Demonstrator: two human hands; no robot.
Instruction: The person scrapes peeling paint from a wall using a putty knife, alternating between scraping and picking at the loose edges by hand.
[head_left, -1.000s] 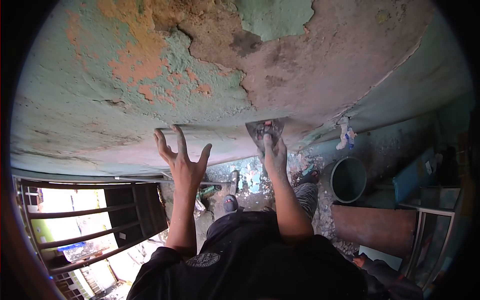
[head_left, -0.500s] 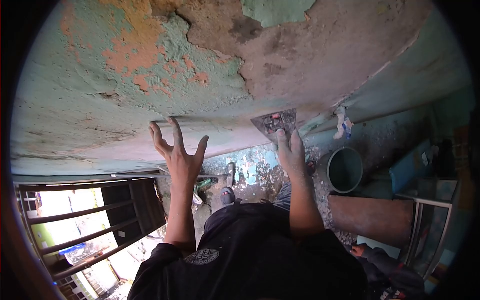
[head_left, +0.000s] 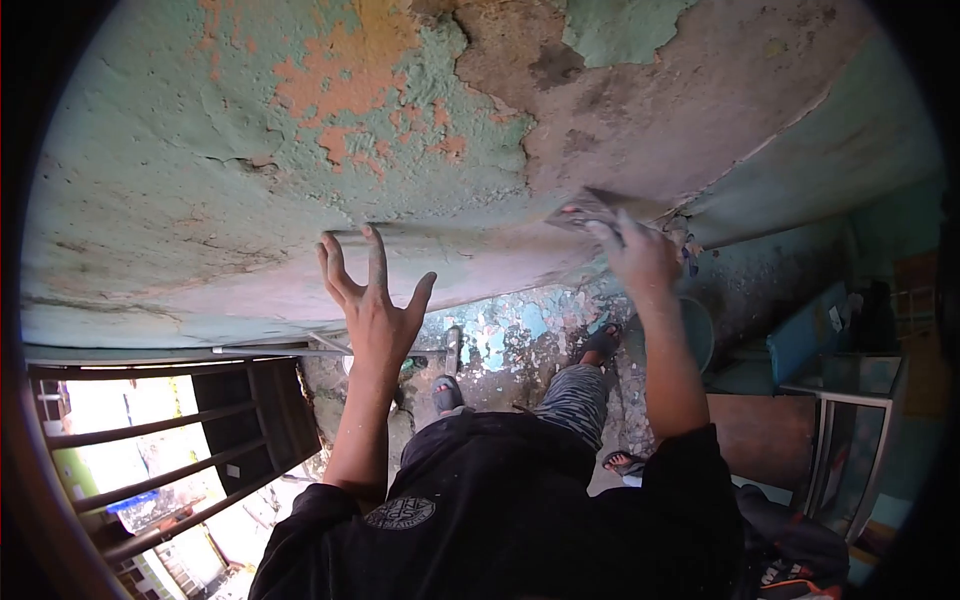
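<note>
My left hand (head_left: 375, 290) has its fingers spread, with fingertips against the lower part of the wall (head_left: 250, 215), and holds nothing. My right hand (head_left: 640, 255) is closed on a dark, flat scraper (head_left: 585, 212), slightly blurred by motion. The scraper lies at the wall's surface, below the bare grey-brown area. Green paint with orange patches and ragged peeling edges covers the wall above and to the left.
A round bucket (head_left: 695, 335) stands behind my right forearm. Farther right are a blue panel (head_left: 808, 335), a brown board (head_left: 765, 435) and a metal-framed stand (head_left: 885, 400). Barred window (head_left: 170, 425) at left. Paint flakes litter the floor (head_left: 500, 335). Another person's dark clothing (head_left: 800, 540) shows at bottom right.
My right hand has moved right and up along the wall with the scraper, which is now tilted differently. My left hand stays spread at the wall. The view has shifted, and the other person's hand no longer shows.
</note>
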